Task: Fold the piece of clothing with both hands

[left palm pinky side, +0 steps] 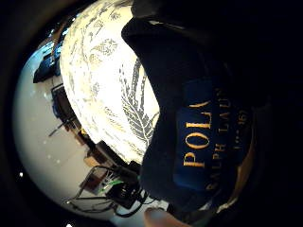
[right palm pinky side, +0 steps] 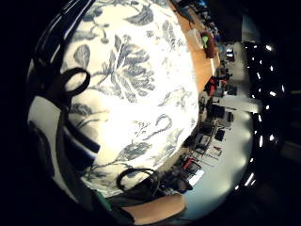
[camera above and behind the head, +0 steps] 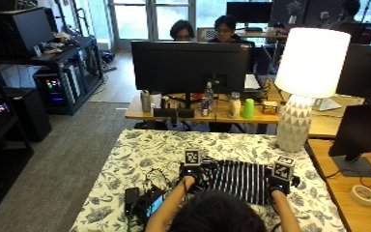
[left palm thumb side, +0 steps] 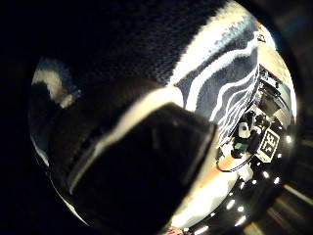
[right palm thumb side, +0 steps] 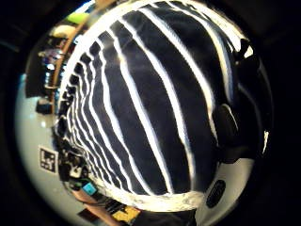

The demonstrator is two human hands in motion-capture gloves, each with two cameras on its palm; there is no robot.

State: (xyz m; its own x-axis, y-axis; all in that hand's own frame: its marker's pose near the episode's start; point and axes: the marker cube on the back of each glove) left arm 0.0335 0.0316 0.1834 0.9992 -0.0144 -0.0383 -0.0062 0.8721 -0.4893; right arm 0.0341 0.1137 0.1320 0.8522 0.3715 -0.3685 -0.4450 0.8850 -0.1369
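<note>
A dark knitted garment with thin white stripes (camera above and behind the head: 238, 180) lies on a white tablecloth printed with blue-grey leaves and flowers (camera above and behind the head: 153, 154), directly in front of the person, whose head shows at the lower edge of the outside view. Both black-gloved hands are at the garment's outer edges: the left hand (camera above and behind the head: 192, 177) at its left edge, the right hand (camera above and behind the head: 279, 182) at its right edge. The left thumb side palm view shows a fold of the striped knit (left palm thumb side: 146, 127) bunched close against the palm, and the left little finger side view shows the inside of the neck with a navy woven label lettered in gold (left palm pinky side: 208, 137) lifted off the cloth, so the left hand appears to be gripping the fabric. The right thumb side view is filled with the striped knit (right palm thumb side: 150, 113) lying flat; whether the right hand's fingers are curled or straight cannot be told. A tall white table lamp with a faceted base (camera above and behind the head: 300, 87) stands at the table's far right corner, well apart from the garment
</note>
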